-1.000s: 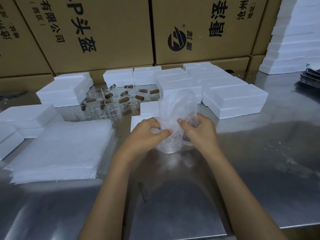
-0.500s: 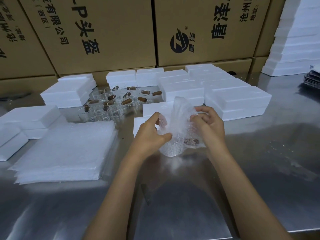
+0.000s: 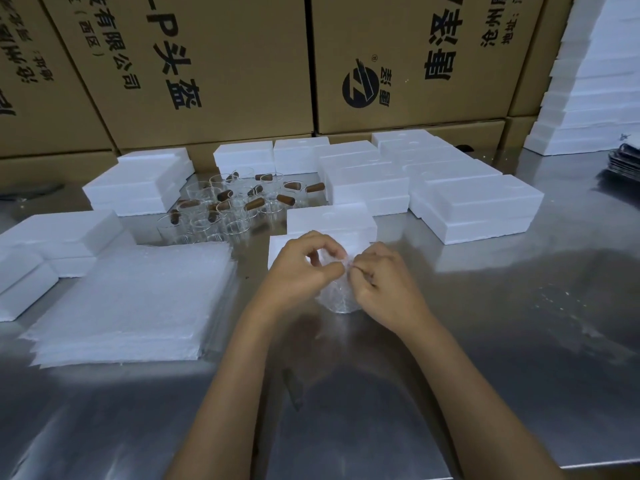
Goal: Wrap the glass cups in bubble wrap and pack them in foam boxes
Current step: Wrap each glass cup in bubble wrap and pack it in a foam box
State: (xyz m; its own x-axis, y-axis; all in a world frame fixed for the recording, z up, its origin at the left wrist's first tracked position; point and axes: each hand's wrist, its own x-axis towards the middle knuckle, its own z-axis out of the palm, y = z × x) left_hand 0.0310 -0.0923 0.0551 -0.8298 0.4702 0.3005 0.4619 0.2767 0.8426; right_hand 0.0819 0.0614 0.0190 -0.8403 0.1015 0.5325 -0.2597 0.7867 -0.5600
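Left hand (image 3: 302, 268): over the middle of the tabletop (image 3: 502, 341), fingers (image 3: 325, 244) curled, pinching the top of the bubble wrap (image 3: 337, 299) between thumb and fingertips.
Right hand (image 3: 384, 285): just beside the left, knuckles up, fingers curled and gripping the same gathered wrap from the other side; the two hands nearly touch at the fingertips.
Wrapped cup (image 3: 341, 304): a glass cup stands upright on the tabletop below both hands, its lower part showing through the clear wrap; its upper part is hidden by the hands.
Loose cups (image 3: 239, 206): a cluster of bare glass cups with brown handles, on the tabletop behind and to the left of the hands, between the foam boxes.
Foam boxes (image 3: 478, 209): white, closed, stacked in rows across the back of the tabletop; one (image 3: 332, 220) lies just behind the hands, more sit at the left edge.
Wrap sheets (image 3: 135, 299): a flat pile of white sheets on the left of the tabletop, near the left forearm.
Cardboard boxes (image 3: 207, 64): large, brown, printed in black, walling the back.
Foam stack (image 3: 595, 81): tall, white, at the far right.
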